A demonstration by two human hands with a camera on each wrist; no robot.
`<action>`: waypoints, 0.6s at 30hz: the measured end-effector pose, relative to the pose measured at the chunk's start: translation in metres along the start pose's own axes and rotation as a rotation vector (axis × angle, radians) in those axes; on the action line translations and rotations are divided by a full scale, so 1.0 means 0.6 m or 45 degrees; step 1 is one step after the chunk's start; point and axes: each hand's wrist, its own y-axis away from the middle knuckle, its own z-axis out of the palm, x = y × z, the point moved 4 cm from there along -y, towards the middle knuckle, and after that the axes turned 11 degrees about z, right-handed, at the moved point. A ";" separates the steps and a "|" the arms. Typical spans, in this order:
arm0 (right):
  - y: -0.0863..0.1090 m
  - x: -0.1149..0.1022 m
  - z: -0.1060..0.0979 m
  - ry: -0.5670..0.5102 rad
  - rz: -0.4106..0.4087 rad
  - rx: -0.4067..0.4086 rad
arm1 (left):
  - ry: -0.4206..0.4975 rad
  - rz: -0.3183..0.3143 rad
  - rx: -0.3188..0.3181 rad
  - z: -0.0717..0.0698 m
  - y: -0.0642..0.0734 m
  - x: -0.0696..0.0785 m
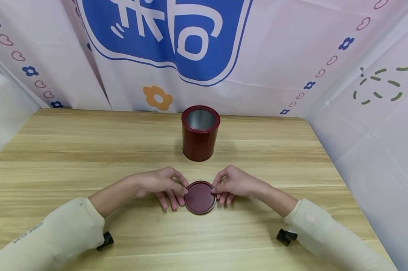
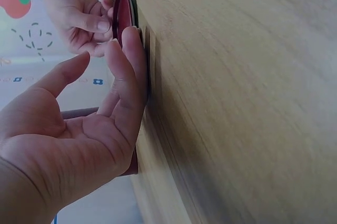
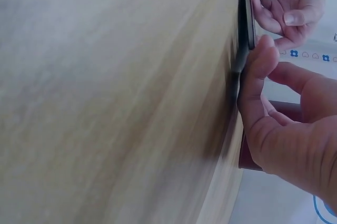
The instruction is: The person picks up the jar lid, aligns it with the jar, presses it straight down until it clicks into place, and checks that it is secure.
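A round dark red lid (image 1: 199,197) with a raised rim lies low over the wooden table (image 1: 197,241), between both hands. My left hand (image 1: 163,184) reaches its left edge; in the left wrist view, extended fingers (image 2: 126,58) touch the rim while the thumb stands apart from it. On the opposite side, my right hand (image 1: 234,182) holds the lid's edge with curled fingers, its thumb tip right at the rim. Behind them stands an upright dark red can (image 1: 198,146), its round mouth uncovered and its inside silvery.
Behind the table hangs a white printed cloth (image 1: 265,56) with a large blue emblem, hearts and flowers; cloth also covers both sides. A small black device (image 1: 105,241) shows by the left sleeve, another black device (image 1: 286,237) by the right sleeve.
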 end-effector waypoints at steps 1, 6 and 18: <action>0.000 0.000 0.000 0.000 -0.001 0.002 | 0.002 -0.001 -0.002 0.000 0.000 0.000; -0.002 0.001 0.001 0.001 -0.005 0.016 | 0.011 0.002 -0.012 -0.001 0.000 0.000; -0.001 -0.001 0.000 -0.035 -0.009 0.035 | 0.023 0.040 0.008 -0.009 -0.003 0.002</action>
